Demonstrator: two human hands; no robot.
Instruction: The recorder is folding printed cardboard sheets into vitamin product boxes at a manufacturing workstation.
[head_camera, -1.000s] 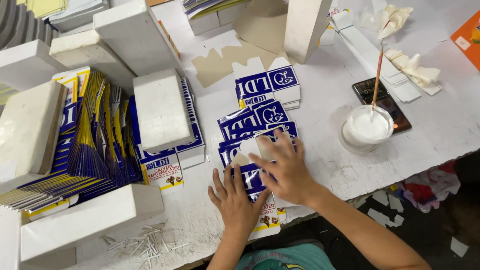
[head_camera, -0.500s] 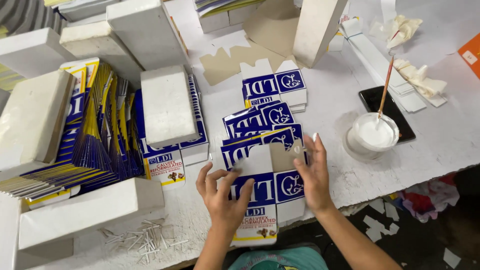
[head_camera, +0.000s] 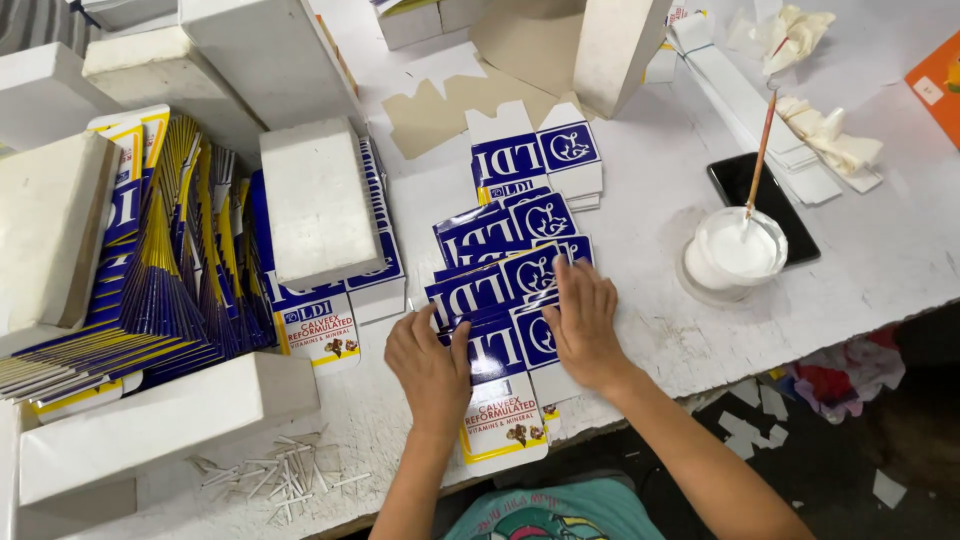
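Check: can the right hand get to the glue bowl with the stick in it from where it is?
Probably yes. The right hand lies flat on the blue flattened cartons, and only bare white table lies between it and the bowl. The stick leans away from the hand.

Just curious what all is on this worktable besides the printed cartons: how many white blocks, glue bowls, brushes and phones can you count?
White blocks: 7, e.g. the one on the carton stack
Glue bowl: 1
Brush standing in the bowl: 1
Black phone: 1
Hands pressing the flat blue cartons: 2, left hand and right hand
Total: 12
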